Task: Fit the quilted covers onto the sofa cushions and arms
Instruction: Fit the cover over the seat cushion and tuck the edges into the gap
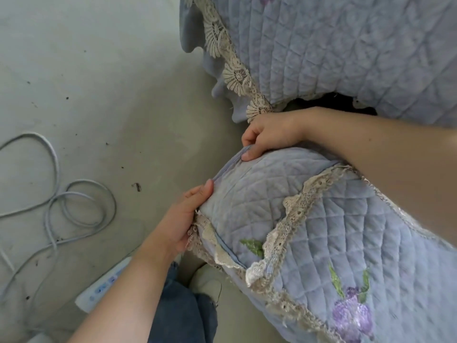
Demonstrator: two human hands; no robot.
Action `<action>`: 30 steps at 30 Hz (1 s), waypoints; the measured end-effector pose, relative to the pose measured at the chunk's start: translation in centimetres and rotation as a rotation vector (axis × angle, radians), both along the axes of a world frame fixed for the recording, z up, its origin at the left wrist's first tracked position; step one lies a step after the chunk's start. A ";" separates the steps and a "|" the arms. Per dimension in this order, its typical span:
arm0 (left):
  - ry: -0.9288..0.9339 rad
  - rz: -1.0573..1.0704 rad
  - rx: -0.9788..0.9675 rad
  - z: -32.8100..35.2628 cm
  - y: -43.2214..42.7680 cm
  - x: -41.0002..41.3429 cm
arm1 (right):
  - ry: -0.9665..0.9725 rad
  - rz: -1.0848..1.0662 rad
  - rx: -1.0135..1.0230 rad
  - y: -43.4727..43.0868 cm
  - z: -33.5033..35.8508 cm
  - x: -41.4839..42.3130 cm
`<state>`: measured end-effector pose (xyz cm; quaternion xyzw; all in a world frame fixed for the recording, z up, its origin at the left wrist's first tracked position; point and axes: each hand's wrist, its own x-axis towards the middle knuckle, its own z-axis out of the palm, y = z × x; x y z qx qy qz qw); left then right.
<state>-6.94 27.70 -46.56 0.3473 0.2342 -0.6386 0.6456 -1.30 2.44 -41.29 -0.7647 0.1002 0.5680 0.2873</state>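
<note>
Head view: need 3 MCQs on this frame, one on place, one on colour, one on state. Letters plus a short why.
1. Where does the grey cable lie?
A. on the floor, left of the hands
B. across the quilted cover
C. over the right arm

2. What colour are the embroidered flowers on the quilted cover?
A. red
B. purple
C. yellow

3. What are the two hands doing?
A. hanging free
B. holding the cable
C. gripping the cover's rounded end

Key: 1 A, the cable loops on the bare floor. 2 B, purple blooms with green leaves on the quilted cover. 3 C, left hand and right hand both pinch the edge seam with their fingers.
</note>
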 end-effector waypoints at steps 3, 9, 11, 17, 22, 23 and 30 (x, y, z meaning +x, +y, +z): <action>-0.039 0.016 -0.123 1.0 2.8 -1.2 | -0.002 0.091 0.001 0.8 1.5 0.4; -0.070 0.163 0.008 2.2 4.5 -5.3 | 0.129 0.312 -0.019 5.7 3.5 1.8; 0.004 0.304 0.004 2.4 3.6 -6.3 | 0.057 0.390 0.035 6.6 4.0 1.8; -0.035 0.392 -0.092 1.3 2.7 -5.8 | -0.316 0.455 0.187 9.0 4.9 0.6; -0.047 0.328 -0.244 -0.5 2.4 -5.6 | -0.406 0.490 0.106 9.7 1.8 1.1; -0.030 0.325 -0.274 -0.9 2.4 -5.7 | -0.347 0.511 0.064 9.7 0.9 1.3; 0.000 0.145 -0.197 -2.7 2.3 -4.9 | -0.030 0.390 -0.138 7.5 0.3 2.4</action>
